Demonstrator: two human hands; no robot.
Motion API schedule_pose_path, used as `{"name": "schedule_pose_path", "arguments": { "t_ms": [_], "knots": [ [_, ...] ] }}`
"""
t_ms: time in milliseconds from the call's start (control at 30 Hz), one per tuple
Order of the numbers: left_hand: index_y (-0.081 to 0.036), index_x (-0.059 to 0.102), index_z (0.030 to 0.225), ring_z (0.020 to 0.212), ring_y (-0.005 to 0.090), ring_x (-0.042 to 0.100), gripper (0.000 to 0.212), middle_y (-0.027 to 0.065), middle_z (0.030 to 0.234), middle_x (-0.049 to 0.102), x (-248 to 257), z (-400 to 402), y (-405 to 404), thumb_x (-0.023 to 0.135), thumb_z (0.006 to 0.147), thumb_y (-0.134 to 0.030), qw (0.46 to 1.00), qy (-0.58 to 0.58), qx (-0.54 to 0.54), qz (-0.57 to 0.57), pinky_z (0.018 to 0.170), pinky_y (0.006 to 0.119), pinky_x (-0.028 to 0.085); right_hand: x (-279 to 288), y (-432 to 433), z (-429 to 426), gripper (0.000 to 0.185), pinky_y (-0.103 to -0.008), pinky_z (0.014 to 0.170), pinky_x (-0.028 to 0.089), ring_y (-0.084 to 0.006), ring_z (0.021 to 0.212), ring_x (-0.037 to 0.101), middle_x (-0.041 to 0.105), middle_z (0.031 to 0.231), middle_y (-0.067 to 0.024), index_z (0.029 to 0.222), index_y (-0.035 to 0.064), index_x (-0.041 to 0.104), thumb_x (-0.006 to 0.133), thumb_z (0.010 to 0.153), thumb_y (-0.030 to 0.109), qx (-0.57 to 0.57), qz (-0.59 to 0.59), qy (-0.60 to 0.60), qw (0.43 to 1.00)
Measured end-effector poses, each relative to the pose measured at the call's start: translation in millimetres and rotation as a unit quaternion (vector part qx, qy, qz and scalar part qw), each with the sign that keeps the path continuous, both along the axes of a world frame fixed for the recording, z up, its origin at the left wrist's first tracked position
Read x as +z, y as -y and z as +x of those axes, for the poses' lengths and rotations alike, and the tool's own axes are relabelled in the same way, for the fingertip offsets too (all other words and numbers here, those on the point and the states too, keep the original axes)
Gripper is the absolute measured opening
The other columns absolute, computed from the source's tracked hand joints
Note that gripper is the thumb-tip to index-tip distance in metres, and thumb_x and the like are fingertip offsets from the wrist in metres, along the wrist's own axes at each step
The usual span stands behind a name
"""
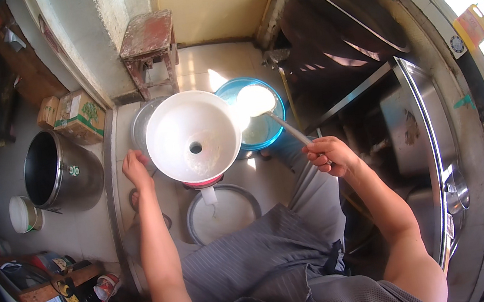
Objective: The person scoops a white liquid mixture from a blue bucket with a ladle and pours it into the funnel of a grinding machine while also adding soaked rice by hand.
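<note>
My right hand (pixel 329 156) grips the handle of a metal ladle (pixel 294 130). The ladle's bowl, glaring white in the sunlight, is over a blue bucket (pixel 278 96), close to the right rim of a white funnel-shaped hopper (pixel 171 133). A dark round hole shows at the hopper's bottom, with pale residue beside it. Loosely curled, my left hand (pixel 136 168) is just left of the hopper; nothing shows in its fingers. Below the hopper, a white spout (pixel 209 195) points over a round pan (pixel 224 217) with a pale surface. A metal vessel (pixel 137 123) is partly hidden behind the hopper.
A worn red stool (pixel 147 39) stands by the wall. On the left are a steel pot (pixel 82 172), a white pail (pixel 21 214) and cardboard boxes (pixel 79 117). At right, a large metal basin (pixel 320 17) leans above a steel sink unit (pixel 425 117).
</note>
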State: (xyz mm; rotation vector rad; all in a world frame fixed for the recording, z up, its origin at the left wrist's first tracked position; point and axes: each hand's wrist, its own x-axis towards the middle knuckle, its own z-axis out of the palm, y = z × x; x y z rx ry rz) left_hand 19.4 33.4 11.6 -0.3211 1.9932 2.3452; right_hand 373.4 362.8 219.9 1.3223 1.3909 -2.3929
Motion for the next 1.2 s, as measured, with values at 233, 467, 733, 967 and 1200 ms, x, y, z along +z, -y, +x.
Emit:
{"name": "schedule_pose_path", "arguments": {
  "t_ms": [233, 467, 733, 967, 1200],
  "knots": [
    [-0.001, 0.064, 0.081, 0.063, 0.0144, 0.054, 0.030, 0.0044, 0.072, 0.060, 7, 3, -6, 0.052, 0.095, -0.025, 1.000, 0.006, 0.008, 0.010, 0.059, 0.029, 0.043, 53, 7, 7, 0.017, -0.0173, 0.039, 0.031, -0.0020, 0.049, 0.039, 0.052, 0.072, -0.0027, 0.099, -0.0065, 0.055, 0.054, 0.098, 0.010, 0.015, 0.005, -0.013, 1.000],
    [-0.001, 0.062, 0.076, 0.060, 0.0143, 0.054, 0.030, 0.0042, 0.065, 0.057, 11, 4, -9, 0.051, 0.095, -0.022, 1.000, -0.011, 0.006, 0.008, 0.057, 0.029, 0.043, 108, 33, 6, 0.020, -0.0183, 0.036, 0.031, -0.0028, 0.047, 0.038, 0.052, 0.072, -0.0033, 0.103, -0.0074, 0.055, 0.052, 0.098, 0.012, 0.044, 0.051, -0.032, 0.997],
    [0.001, 0.063, 0.077, 0.058, 0.0156, 0.054, 0.032, 0.0061, 0.065, 0.059, 13, 4, -11, 0.051, 0.094, -0.023, 1.000, -0.011, 0.012, 0.001, 0.057, 0.030, 0.043, 133, 75, 11, 0.026, -0.0186, 0.032, 0.030, -0.0032, 0.044, 0.037, 0.051, 0.072, -0.0045, 0.109, -0.0084, 0.056, 0.057, 0.096, 0.013, 0.064, 0.064, -0.042, 0.995],
    [0.002, 0.065, 0.077, 0.058, 0.0163, 0.056, 0.034, 0.0064, 0.063, 0.060, 6, 5, -4, 0.052, 0.094, -0.024, 0.999, -0.030, 0.016, -0.025, 0.057, 0.031, 0.042, 107, 104, 20, 0.028, -0.0198, 0.034, 0.032, -0.0050, 0.043, 0.037, 0.052, 0.072, -0.0066, 0.115, -0.0087, 0.055, 0.058, 0.096, 0.011, 0.082, -0.014, -0.041, 0.996],
    [0.002, 0.066, 0.077, 0.058, 0.0175, 0.059, 0.037, 0.0090, 0.064, 0.063, 20, 9, -8, 0.052, 0.094, -0.027, 0.998, -0.034, 0.006, -0.045, 0.059, 0.032, 0.046, 92, 118, 34, 0.030, -0.0212, 0.034, 0.034, -0.0065, 0.043, 0.039, 0.053, 0.071, -0.0077, 0.115, -0.0084, 0.056, 0.061, 0.094, 0.012, 0.103, 0.029, -0.023, 0.994]
  ]
}}
